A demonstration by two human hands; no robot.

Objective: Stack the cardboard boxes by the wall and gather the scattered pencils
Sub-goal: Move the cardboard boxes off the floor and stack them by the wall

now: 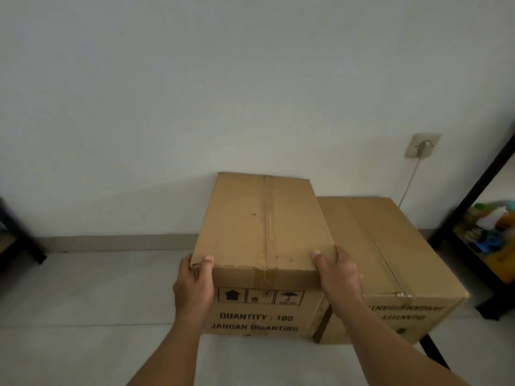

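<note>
Head view faces a pale wall (195,93) and grey floor (83,296), where a second box (390,252) sits by the wall. Beside it, touching, the printed box (262,227) is clasped at its near top corners, left hand (195,288) and right hand (338,277) each in a closed grip. Stacking seems in hand; next comes lifting it onto its neighbour. No pencils show.

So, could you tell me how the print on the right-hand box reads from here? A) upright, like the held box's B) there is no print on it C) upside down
C: the lettering on the right-hand box runs inverted along its near face, whereas the held box, gripped by the left hand and right hand, reads upright.
</note>
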